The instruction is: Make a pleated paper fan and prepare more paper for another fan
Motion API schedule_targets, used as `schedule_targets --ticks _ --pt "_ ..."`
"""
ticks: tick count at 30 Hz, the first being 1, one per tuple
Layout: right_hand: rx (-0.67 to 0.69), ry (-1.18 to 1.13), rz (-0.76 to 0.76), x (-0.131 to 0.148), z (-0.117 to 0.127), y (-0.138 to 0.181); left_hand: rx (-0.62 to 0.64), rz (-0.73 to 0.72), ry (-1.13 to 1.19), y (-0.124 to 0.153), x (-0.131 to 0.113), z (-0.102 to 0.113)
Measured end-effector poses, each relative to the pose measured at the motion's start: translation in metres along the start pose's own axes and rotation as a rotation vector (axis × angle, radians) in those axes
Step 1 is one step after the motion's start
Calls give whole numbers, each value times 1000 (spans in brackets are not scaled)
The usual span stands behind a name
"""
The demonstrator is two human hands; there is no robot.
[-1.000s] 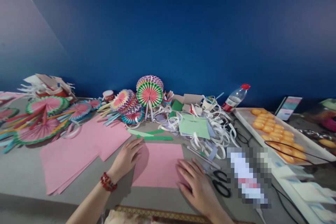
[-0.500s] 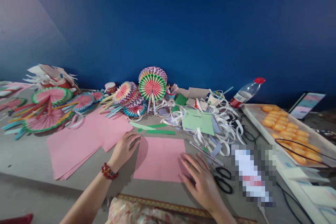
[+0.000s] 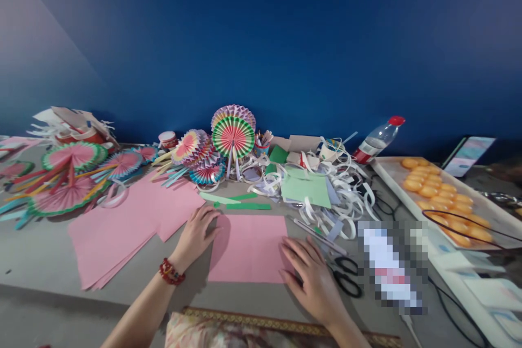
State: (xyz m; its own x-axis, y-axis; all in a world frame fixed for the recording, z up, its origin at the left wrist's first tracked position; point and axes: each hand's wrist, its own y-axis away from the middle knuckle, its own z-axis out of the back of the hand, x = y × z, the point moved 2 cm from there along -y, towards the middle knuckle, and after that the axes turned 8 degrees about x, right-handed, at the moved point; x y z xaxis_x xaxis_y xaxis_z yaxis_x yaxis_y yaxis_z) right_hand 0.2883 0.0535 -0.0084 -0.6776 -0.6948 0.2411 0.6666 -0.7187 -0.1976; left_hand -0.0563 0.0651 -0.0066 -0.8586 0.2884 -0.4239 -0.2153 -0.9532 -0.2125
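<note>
A pink paper sheet (image 3: 250, 247) lies flat on the grey table (image 3: 36, 261) in front of me. My left hand (image 3: 198, 234), with a red bead bracelet at the wrist, rests open on the sheet's left edge, fingers stretched out. At the sheet's right edge my right hand (image 3: 314, 277) lies flat and open, fingers spread on the paper. Black-handled scissors (image 3: 346, 277) lie just right of my right hand.
A stack of pink sheets (image 3: 122, 223) lies to the left. Folded paper fans (image 3: 232, 136) stand at the back, more fans (image 3: 61, 185) at far left. White paper strips (image 3: 338, 196), green paper (image 3: 305, 187), a bottle (image 3: 377, 138) and a tray of orange pieces (image 3: 440, 196) are at right.
Both hands stay flat on the pink sheet's edges. The view has shifted slightly; the hands have barely moved.
</note>
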Motion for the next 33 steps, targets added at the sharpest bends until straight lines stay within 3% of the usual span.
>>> schedule_targets --ticks 6,15,23,29,33 --pt "17 -11 -24 3 6 0 -23 -21 -9 0 0 -1" --pt "40 -35 -57 4 6 1 2 -42 -394 7 3 -13" --pt "100 -83 -108 8 14 -2 -46 -40 -431 10 4 -24" --pt "-16 -44 -101 11 23 -1 -82 -72 -417 12 13 -28" --pt "-166 40 -192 -17 44 -1 -93 -78 -337 11 19 -24"
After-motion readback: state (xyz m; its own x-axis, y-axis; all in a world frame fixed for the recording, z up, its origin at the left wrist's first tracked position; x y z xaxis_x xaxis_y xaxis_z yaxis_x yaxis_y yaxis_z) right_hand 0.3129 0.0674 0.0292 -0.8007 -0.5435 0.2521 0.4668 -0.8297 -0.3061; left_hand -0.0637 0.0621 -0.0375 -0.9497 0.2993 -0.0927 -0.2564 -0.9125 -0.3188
